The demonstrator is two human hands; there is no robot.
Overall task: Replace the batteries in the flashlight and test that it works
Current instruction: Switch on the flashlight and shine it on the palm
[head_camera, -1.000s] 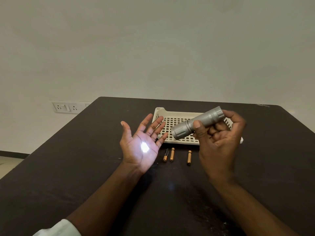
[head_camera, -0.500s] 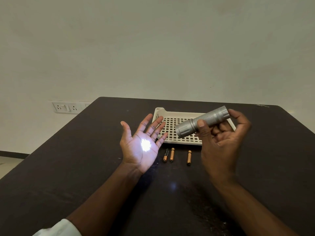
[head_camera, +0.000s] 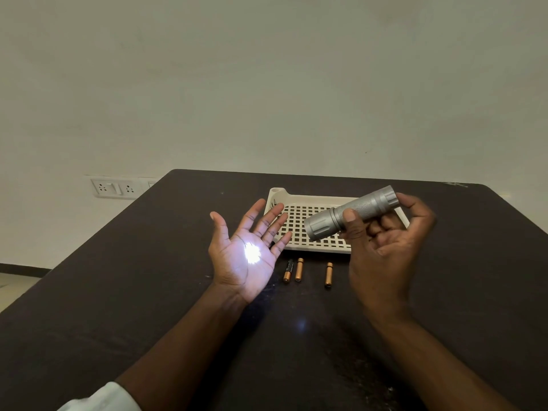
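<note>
Sleeve: a pale cuff [head_camera: 100, 398] showed at the near left edge.
Worktop: a dark, flat worktop [head_camera: 148, 292] with a faint speckled sheen and rounded far corners.
Left hand: the left hand [head_camera: 246, 256] was held palm up above the worktop, fingers straight and spread, grasping nothing.
Light: a bright white spot [head_camera: 252, 253] lay on the middle of that palm.
Right hand: the right hand [head_camera: 382, 247] was curled round the flashlight, thumb on its near side and fingers behind the barrel.
Flashlight: the flashlight [head_camera: 350, 213] was a silver metal cylinder with a knurled barrel and a wider ribbed head, held in the air over the tray, head tilted down toward the left palm.
Batteries: three slim batteries [head_camera: 298, 269] lay on the worktop just in front of the tray, two side by side and one apart to the right; copper-coloured, one partly black; their print was too small to read.
Tray: a cream plastic tray [head_camera: 296, 223] with a square grid floor and a raised rim.
Wall: a plain pale wall with a white socket plate [head_camera: 117, 188] at the left.
</note>
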